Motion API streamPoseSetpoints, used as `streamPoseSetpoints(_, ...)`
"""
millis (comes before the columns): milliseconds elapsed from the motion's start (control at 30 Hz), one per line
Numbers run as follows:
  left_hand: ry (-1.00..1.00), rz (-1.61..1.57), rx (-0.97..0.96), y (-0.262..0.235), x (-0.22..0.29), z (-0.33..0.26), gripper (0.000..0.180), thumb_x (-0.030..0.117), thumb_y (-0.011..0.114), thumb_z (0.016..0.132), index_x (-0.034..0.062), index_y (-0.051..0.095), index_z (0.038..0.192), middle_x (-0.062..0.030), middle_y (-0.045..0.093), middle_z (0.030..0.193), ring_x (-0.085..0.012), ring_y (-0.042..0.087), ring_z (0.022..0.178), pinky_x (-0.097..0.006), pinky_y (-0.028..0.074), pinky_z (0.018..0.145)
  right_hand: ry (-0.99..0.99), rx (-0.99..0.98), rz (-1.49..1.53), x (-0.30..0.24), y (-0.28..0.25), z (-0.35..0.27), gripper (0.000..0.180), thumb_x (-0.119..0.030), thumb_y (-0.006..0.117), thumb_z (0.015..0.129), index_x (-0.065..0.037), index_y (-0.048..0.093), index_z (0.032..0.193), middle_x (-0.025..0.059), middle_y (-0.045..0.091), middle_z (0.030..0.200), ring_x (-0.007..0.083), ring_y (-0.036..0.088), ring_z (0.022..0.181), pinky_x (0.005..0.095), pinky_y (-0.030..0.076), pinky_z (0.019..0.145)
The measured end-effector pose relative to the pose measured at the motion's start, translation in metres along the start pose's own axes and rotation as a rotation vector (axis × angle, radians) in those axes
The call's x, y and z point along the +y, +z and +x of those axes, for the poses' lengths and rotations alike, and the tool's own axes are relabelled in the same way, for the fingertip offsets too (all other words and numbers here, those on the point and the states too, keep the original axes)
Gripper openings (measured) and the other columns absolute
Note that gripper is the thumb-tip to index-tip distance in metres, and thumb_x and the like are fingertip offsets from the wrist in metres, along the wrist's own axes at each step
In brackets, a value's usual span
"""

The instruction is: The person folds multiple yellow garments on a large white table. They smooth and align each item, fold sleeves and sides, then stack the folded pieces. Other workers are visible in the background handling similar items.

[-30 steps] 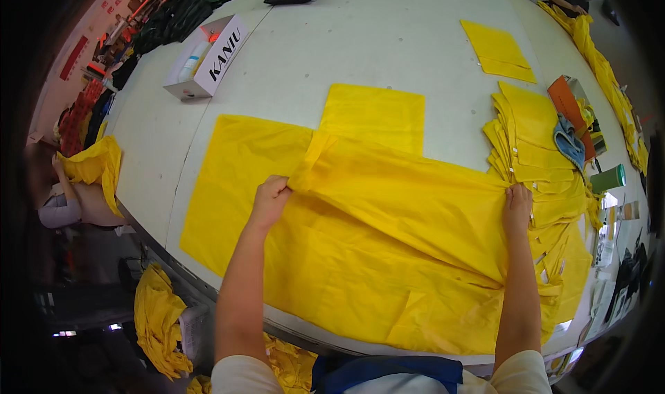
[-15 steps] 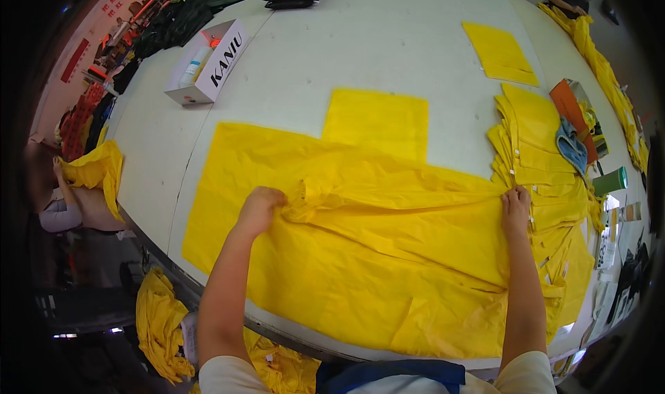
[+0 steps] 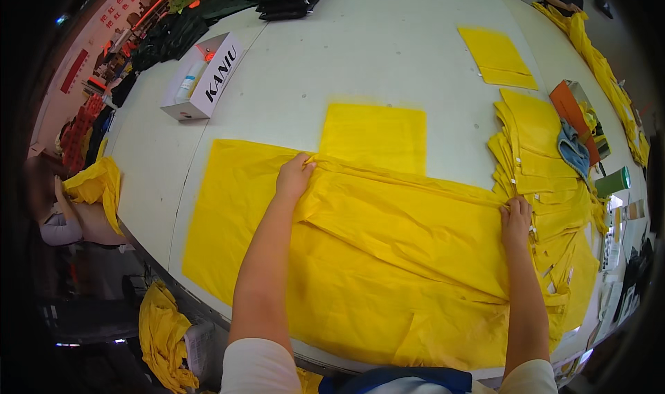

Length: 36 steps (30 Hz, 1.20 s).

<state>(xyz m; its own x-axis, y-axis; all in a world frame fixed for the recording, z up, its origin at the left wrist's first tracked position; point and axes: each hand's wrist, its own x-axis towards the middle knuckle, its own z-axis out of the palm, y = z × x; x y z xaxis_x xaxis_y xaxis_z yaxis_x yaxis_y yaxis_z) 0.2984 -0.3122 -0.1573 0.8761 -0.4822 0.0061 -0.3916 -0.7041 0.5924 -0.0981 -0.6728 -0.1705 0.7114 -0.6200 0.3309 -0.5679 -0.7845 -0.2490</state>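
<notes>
Head view: yellow fabric (image 3: 388, 325) lies spread on the desk (image 3: 277, 68) across the lower centre of the frame. Its upper layer is laid out lengthwise but not yet smooth; long creases slant toward the lower right. The left hand (image 3: 296, 176) pinches that layer's upper edge near the centre, the right hand (image 3: 515, 222) its right-hand corner, beside a yellow stack (image 3: 544, 144). Whether the yellow square (image 3: 374, 134) above joins the fabric cannot be told.

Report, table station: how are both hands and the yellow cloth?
Left hand and right hand pinch yellow cloth along its far edge, well apart. Cloth spread, creased. Yellow stack close beside right hand.
</notes>
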Motion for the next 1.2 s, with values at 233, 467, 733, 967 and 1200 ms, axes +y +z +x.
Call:
streamPoseSetpoints(233,0.204,0.627,-0.302,-0.022,0.019,0.046,0.035,0.019,0.07,0.075,0.0168,0.058,0.108,-0.0007,0.063,0.105,-0.025,0.053,0.107,-0.04,0.044,0.084,-0.09,-0.415,-0.113,-0.015,-0.034,0.029,0.034,-0.003,0.063,0.072,-0.004,0.057,0.106,0.0138,0.055,0.112,0.0374,0.049,0.105,0.0435,0.043,0.088)
streamPoseSetpoints(467,0.231,0.583,-0.561,-0.099,0.031,0.017,0.011,0.014,0.066,0.075,0.0116,0.06,0.084,-0.0048,0.063,0.095,-0.0285,0.056,0.099,-0.04,0.045,0.08,-0.153,-0.385,0.214,-0.04,-0.123,0.024,0.023,0.002,0.058,0.067,0.001,0.052,0.088,0.0214,0.054,0.083,0.0418,0.053,0.079,0.0446,0.044,0.071)
streamPoseSetpoints(733,0.882,0.523,0.233,-0.169,-0.033,-0.26,0.016,0.014,0.057,0.059,0.0155,0.041,0.06,-0.0024,0.032,0.06,-0.022,0.042,0.057,-0.035,0.032,0.053,-0.561,-0.162,0.077,-0.063,-0.223,-0.21,0.018,-0.009,0.059,0.059,-0.012,0.047,0.073,0.0087,0.044,0.068,0.0287,0.049,0.066,0.0414,0.035,0.061)
streamPoseSetpoints(967,0.573,0.187,-0.129,-0.126,-0.018,-0.324,0.039,0.037,0.068,0.074,0.0138,0.063,0.105,-0.0124,0.058,0.111,-0.0324,0.054,0.099,-0.048,0.035,0.091,-0.572,-0.362,0.071,-0.069,-0.182,-0.265,0.014,-0.014,0.061,0.059,-0.014,0.05,0.067,0.0035,0.047,0.068,0.024,0.051,0.068,0.0395,0.038,0.068)
streamPoseSetpoints(1200,0.423,0.464,-0.31,-0.04,-0.005,-0.349,0.075,0.054,0.066,0.075,0.0248,0.042,0.139,-0.0196,0.01,0.154,-0.05,0.005,0.138,-0.066,0.007,0.107,-0.245,-0.403,0.293,0.001,-0.207,-0.233,0.038,-0.018,0.068,0.073,-0.011,0.059,0.11,0.0114,0.057,0.117,0.0305,0.05,0.112,0.0423,0.037,0.097)
